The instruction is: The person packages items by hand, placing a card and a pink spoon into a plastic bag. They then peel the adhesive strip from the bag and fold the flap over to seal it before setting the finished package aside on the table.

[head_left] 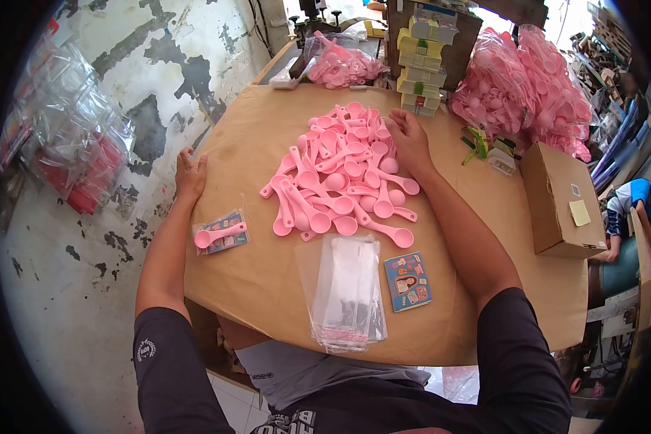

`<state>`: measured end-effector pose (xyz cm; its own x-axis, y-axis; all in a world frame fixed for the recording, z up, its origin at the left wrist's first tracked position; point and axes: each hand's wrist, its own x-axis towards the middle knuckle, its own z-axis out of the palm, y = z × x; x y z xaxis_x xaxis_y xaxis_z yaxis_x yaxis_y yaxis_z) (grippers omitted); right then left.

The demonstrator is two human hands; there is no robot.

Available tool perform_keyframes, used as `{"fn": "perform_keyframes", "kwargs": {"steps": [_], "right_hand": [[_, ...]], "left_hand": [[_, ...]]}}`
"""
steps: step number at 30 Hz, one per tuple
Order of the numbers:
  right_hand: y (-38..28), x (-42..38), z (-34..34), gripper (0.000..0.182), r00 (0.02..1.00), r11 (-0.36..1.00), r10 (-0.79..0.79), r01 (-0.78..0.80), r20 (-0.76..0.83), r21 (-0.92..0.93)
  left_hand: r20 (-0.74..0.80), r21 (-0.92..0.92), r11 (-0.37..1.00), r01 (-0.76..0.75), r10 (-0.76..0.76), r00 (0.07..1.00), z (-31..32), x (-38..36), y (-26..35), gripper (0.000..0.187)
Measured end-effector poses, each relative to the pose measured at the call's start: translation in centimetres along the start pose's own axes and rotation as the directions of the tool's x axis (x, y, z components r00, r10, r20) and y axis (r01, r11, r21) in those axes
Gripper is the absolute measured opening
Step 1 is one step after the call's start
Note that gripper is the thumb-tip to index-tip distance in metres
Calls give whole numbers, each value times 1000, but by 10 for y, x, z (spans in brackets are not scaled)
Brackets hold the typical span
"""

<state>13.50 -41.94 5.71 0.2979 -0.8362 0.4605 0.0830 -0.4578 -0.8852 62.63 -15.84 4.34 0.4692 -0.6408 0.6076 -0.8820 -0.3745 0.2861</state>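
A heap of pink measuring spoons (333,170) lies in the middle of the brown-covered table (260,267). Against the heap's far right side rests my right hand (411,141), open, its fingers loosely bent and holding nothing. My left hand (191,175) is at the table's left edge, open, with no object in it. Nearer me on that side, one pink spoon (220,235) lies on a blue printed card (233,220) in a clear bag. A stack of clear plastic bags (347,289) lies in front of the heap, beside a pile of blue printed cards (408,282).
Big bags of pink spoons (521,83) stand at the back right, near a cardboard box (563,199). Stacked card bundles (421,61) rise at the back. Clear packaging (72,123) hangs on the left wall. Another person (626,210) is at far right.
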Motion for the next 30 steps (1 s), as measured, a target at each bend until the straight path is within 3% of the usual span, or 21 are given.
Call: {"fn": "perform_keyframes", "kwargs": {"steps": [3,5,8,14,18,20,24,27,29,30], "right_hand": [[2,1,0,46,1000,1000,-5,5,1,-13],[2,1,-1,46,1000,1000,-13,13,1,-22],[-6,-2,0,45,1000,1000,2,-2,-6,-29],[-4,-1,3,39,1000,1000,1,-1,-26,-7],[-15,-7,-1,48,999,996,10,-13,-42,-84],[-15,-6,0,48,999,997,8,-11,-45,-76],[-14,-6,0,47,1000,999,18,-19,-17,-42],[-17,-6,1,47,999,999,32,-32,-11,-34],[-15,-6,1,47,999,999,38,-38,-13,-31],[-14,-6,1,46,999,999,32,-32,-19,-25]], "left_hand": [[-25,-35,999,5,-6,1000,1,-1,-3,46],[16,156,979,-129,128,992,12,3,-22,36],[30,70,995,-65,63,998,1,-1,-4,31],[15,119,987,-104,103,995,6,1,-12,33],[74,-1,994,-106,106,992,21,6,-30,37],[-2,0,999,-35,35,999,15,2,-23,41],[-6,-27,999,23,-23,1000,6,2,-13,42],[5,-9,999,-54,54,999,4,1,-14,43],[-36,190,965,-181,191,981,19,4,-31,39],[-34,188,965,-183,193,981,15,3,-24,39]]}}
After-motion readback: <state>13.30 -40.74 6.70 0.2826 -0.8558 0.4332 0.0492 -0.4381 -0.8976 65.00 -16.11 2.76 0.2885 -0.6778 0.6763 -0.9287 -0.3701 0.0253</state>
